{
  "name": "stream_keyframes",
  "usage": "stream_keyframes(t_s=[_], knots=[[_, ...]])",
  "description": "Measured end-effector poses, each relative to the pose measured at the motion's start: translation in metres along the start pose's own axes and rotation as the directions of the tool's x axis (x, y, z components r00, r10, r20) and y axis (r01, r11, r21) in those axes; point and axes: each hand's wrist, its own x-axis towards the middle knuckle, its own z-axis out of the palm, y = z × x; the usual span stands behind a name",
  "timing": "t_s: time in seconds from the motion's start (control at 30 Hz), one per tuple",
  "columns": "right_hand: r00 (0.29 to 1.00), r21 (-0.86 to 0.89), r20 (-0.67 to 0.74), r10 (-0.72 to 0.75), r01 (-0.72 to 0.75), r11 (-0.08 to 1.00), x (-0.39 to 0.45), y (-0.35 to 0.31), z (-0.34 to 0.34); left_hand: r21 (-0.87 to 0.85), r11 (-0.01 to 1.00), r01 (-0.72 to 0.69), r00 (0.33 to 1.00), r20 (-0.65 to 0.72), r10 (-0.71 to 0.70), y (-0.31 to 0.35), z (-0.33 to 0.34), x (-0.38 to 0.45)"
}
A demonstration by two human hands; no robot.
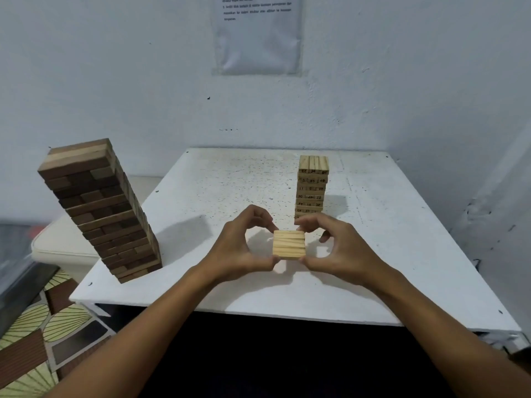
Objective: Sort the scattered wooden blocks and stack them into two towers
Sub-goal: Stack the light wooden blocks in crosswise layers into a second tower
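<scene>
1. A small bundle of light blocks [289, 244] sits between the two hands over the middle of the white table [201, 196], side by side with their faces up; about four or five, the seams too faint for an exact count.
2. The left hand [240, 244] grips the bundle's left side, thumb at the near corner and curled fingers at the far corner.
3. The right hand [337, 245] grips the right side the same way, thumb near, fingers curled over the far edge.
4. Just behind the right hand's fingers stands the light tower [312, 185], upright, with numbers printed on its block ends; its base is hidden by the fingers.
5. The dark tower [99, 209] stands near the table's front left edge, well apart from the hands.
6. Bare tabletop lies between the two towers and to the right of the light one, up to the wall.
7. Count: two towers, one held bundle.
8. A sheet of paper [258, 35] hangs on the wall behind.
</scene>
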Motion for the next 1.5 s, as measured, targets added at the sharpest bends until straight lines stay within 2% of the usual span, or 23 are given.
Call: stream_keyframes(t_s=[0.2,0.37,0.53,0.77,1.07,1.5], knots=[[0.99,0.005,-0.103,-0.097,0.098,0.995,0.021,-0.028,-0.042,-0.051,0.986,-0.157,0.985,-0.073,0.153,0.03,-0.019,0.042],[0.971,-0.05,-0.182,-0.154,0.148,0.988,0.047,-0.046,-0.075,-0.053,0.979,-0.196,0.978,-0.083,0.191,0.051,-0.03,0.082],[0.978,-0.048,-0.169,-0.125,0.118,0.992,0.075,-0.041,-0.099,-0.034,0.984,-0.173,0.984,-0.051,0.171,0.057,-0.032,0.118],[0.99,0.004,-0.136,-0.049,0.05,0.999,0.103,-0.019,-0.112,-0.08,0.994,-0.072,0.997,0.009,0.073,0.05,-0.03,0.15],[0.995,0.028,-0.104,0.007,-0.004,1.0,0.109,0.001,-0.107,-0.109,0.994,0.009,0.999,0.051,-0.004,0.034,-0.018,0.155],[0.995,0.037,-0.095,0.026,-0.023,0.999,0.109,0.008,-0.105,-0.085,0.996,0.024,0.998,0.066,-0.019,0.027,-0.015,0.155]])
